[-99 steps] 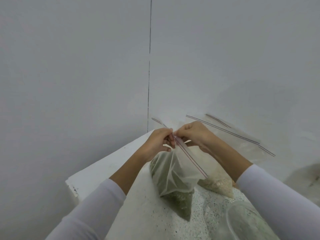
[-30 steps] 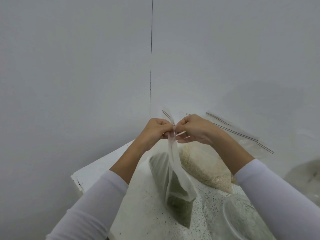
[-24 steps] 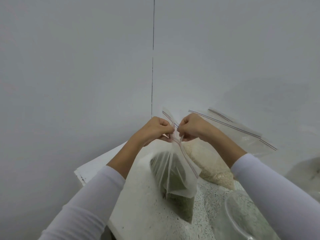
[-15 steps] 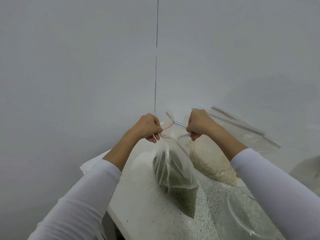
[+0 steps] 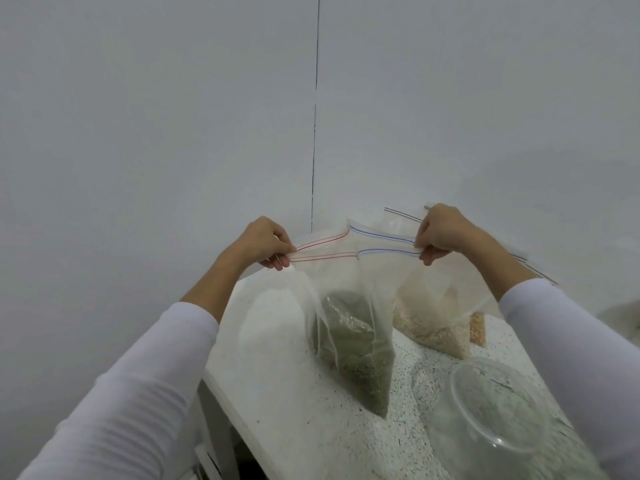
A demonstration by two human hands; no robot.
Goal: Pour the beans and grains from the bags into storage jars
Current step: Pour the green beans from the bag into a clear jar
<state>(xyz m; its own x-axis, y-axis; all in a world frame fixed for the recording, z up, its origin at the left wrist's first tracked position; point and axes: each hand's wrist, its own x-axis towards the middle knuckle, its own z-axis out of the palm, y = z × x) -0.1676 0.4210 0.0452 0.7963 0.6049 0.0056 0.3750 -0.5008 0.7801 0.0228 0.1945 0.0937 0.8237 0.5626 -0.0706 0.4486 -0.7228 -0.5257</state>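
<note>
Since the earlier frame the 2 hands have drawn well apart, and the zip seal that was pinched shut between them is now pulled open along its length. The left hand (image 5: 265, 244) pinches the red-striped end of the seal, its grip narrow and closed on the film; the right hand (image 5: 439, 235) pinches the blue-striped end the same way.

The zip bag (image 5: 349, 327) hangs between them over the speckled bench (image 5: 304, 417), its green beans (image 5: 356, 358) sunk into the lowest corner, which seems to rest on or hang just above the surface; I cannot tell which. The open jar (image 5: 498, 407) stands near, toward the right. Behind the held bag, a second bag of pale grain (image 5: 429, 327) leans against the wall (image 5: 173, 133).

The film looks thin, limp and slippery, so it will likely fold wherever it is not held taut. The beans are probably the only real weight, and loose: they should shift at once when the bag tips. The stiffened seal strip is the soundest hold. For pouring, 1 hand would do well to stay on the seal while the other supports the loaded bottom corner, shaping the mouth into a narrow spout over the jar, since a wide slack mouth risks scattering beans on the bench.
</note>
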